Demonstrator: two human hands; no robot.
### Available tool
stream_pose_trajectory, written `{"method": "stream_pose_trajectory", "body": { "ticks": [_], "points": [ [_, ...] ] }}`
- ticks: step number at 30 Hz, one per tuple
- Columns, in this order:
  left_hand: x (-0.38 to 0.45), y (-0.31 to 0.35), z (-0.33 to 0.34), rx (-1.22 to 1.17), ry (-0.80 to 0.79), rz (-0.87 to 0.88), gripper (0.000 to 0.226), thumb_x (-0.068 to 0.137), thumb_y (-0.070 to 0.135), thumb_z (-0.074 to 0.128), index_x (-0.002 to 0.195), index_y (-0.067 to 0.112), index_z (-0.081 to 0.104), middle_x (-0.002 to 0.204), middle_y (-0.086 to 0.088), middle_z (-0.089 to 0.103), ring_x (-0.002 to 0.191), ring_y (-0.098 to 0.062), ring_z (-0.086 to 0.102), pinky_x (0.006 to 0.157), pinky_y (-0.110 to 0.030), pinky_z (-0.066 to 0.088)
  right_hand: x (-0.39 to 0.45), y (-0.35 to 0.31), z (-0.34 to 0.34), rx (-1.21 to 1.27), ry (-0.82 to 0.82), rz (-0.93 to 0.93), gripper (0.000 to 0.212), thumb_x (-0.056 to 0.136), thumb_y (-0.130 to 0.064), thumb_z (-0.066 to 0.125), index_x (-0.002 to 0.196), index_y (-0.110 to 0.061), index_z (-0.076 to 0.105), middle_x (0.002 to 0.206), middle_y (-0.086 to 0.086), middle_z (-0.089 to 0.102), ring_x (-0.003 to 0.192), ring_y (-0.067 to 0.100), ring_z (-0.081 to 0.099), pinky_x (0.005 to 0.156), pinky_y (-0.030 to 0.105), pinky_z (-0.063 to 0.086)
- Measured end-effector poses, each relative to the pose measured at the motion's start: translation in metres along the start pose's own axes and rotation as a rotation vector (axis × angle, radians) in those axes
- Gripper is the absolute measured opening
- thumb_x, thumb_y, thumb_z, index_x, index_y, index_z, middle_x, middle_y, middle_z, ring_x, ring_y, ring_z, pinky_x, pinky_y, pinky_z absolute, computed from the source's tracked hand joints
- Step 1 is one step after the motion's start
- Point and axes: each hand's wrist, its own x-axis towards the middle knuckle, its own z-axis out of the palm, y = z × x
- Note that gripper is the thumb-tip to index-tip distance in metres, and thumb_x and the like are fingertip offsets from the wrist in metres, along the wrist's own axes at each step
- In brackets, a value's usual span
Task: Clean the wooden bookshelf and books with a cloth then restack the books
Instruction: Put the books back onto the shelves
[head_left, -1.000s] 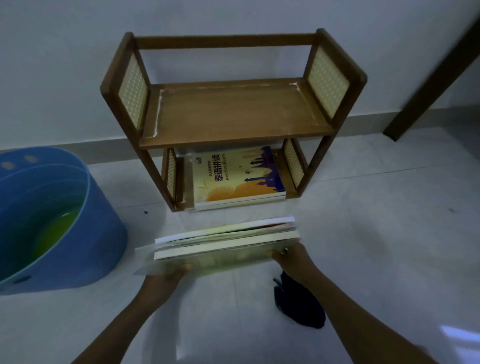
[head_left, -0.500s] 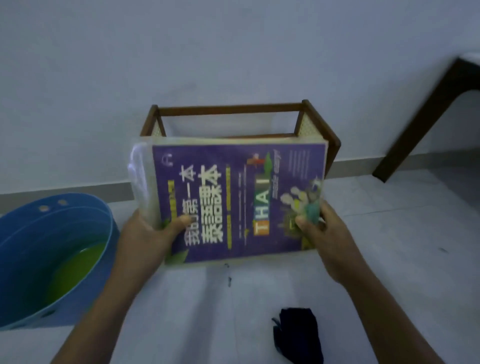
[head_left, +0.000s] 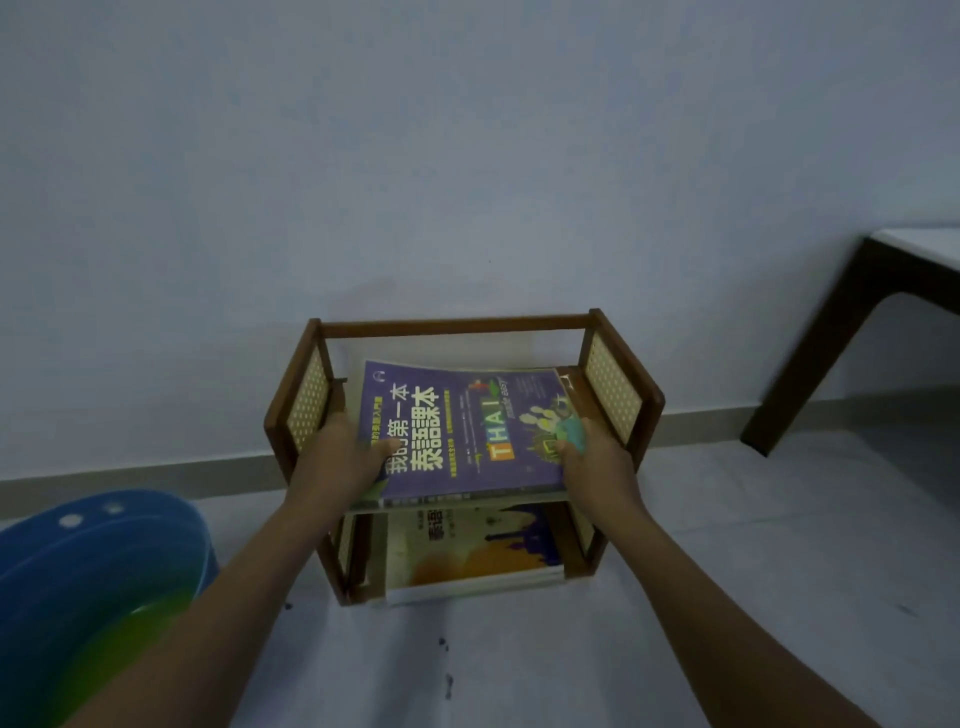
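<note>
A blue tub (head_left: 98, 587) sits far left. The left hand (head_left: 340, 462) grips the purple book (head_left: 462, 431) by its left edge, the right hand (head_left: 592, 457) its right, resting atop the wooden bookshelf (head_left: 623, 410); an orange book (head_left: 472, 551) lies below.

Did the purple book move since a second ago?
Yes. The purple book went from low in front of the wooden bookshelf up onto its top shelf, held by the left hand and right hand.
</note>
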Motion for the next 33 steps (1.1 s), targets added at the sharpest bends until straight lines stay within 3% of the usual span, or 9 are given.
{"method": "stream_pose_trajectory", "body": {
  "ticks": [5,8,11,13,15,19,25,31,33],
  "points": [
    [-0.012,0.004,-0.018,0.049,0.021,0.081,0.062,0.076,0.049,0.072,0.120,0.015,0.044,0.099,0.002,0.062,0.081,-0.019,0.062,0.057,-0.030,0.049,-0.011,0.005,-0.010,-0.022,-0.016,-0.106,0.023,0.097,-0.036,0.046,0.114,-0.022,0.055,0.103,0.001,0.063,0.094,0.021,0.061,0.071,0.029,0.047],
    [-0.042,-0.004,-0.024,0.081,0.073,0.234,0.070,0.074,0.055,0.068,0.128,0.022,0.038,0.116,0.001,0.052,0.102,-0.020,0.054,0.075,-0.035,0.050,-0.032,0.007,-0.031,0.110,-0.147,-0.163,0.035,0.095,-0.037,0.053,0.129,-0.034,0.046,0.113,-0.015,0.058,0.101,0.001,0.057,0.070,0.013,0.047],
    [-0.074,-0.018,-0.016,0.041,-0.028,0.291,0.064,0.075,0.045,0.073,0.127,0.026,0.041,0.123,0.007,0.047,0.106,-0.014,0.052,0.080,-0.031,0.050,-0.047,0.014,-0.044,0.111,-0.247,-0.184,0.053,0.089,-0.024,0.064,0.129,-0.044,0.036,0.117,-0.028,0.049,0.097,-0.015,0.051,0.068,0.002,0.045],
    [-0.079,-0.028,-0.007,0.083,-0.029,0.272,0.065,0.081,0.034,0.071,0.136,0.021,0.039,0.138,0.002,0.044,0.114,-0.021,0.054,0.083,-0.036,0.053,-0.045,0.020,-0.043,0.014,-0.213,-0.212,0.055,0.088,-0.020,0.065,0.135,-0.035,0.040,0.130,-0.018,0.050,0.101,-0.010,0.050,0.070,-0.002,0.041],
    [-0.076,-0.030,-0.005,0.134,0.017,0.243,0.061,0.087,0.024,0.065,0.142,0.017,0.038,0.146,-0.006,0.042,0.118,-0.029,0.055,0.084,-0.041,0.053,-0.037,0.019,-0.040,-0.084,-0.189,-0.209,0.055,0.090,-0.023,0.063,0.141,-0.021,0.042,0.137,-0.001,0.052,0.104,0.004,0.051,0.072,0.003,0.041],
    [-0.060,-0.020,-0.004,0.176,0.030,0.235,0.059,0.089,0.017,0.062,0.143,0.012,0.039,0.146,-0.012,0.043,0.118,-0.035,0.055,0.084,-0.043,0.051,-0.024,0.009,-0.036,-0.239,-0.160,-0.190,0.051,0.094,-0.030,0.056,0.143,-0.021,0.041,0.137,0.006,0.053,0.118,0.020,0.053,0.090,0.029,0.045],
    [-0.042,-0.018,0.000,0.173,0.036,0.279,0.055,0.089,0.018,0.061,0.140,0.012,0.043,0.138,-0.015,0.050,0.113,-0.036,0.058,0.083,-0.043,0.052,-0.008,0.000,-0.027,-0.358,-0.084,-0.227,0.035,0.095,-0.025,0.053,0.130,-0.015,0.054,0.124,0.011,0.061,0.109,0.027,0.057,0.080,0.030,0.044],
    [-0.053,-0.025,0.007,0.159,0.063,0.334,0.045,0.089,0.018,0.056,0.132,0.013,0.044,0.130,-0.015,0.052,0.104,-0.040,0.059,0.074,-0.049,0.054,-0.027,0.019,-0.019,-0.187,-0.046,-0.240,0.038,0.095,-0.019,0.052,0.132,-0.014,0.049,0.128,0.012,0.056,0.115,0.029,0.052,0.088,0.034,0.045],
    [-0.069,-0.028,0.012,0.118,0.139,0.356,0.046,0.090,0.021,0.056,0.132,0.011,0.041,0.136,-0.017,0.046,0.119,-0.039,0.050,0.086,-0.050,0.051,-0.050,0.039,-0.017,-0.126,0.030,-0.242,0.043,0.093,-0.015,0.052,0.136,-0.016,0.044,0.132,0.010,0.051,0.120,0.025,0.048,0.095,0.033,0.042]
  ]
}}
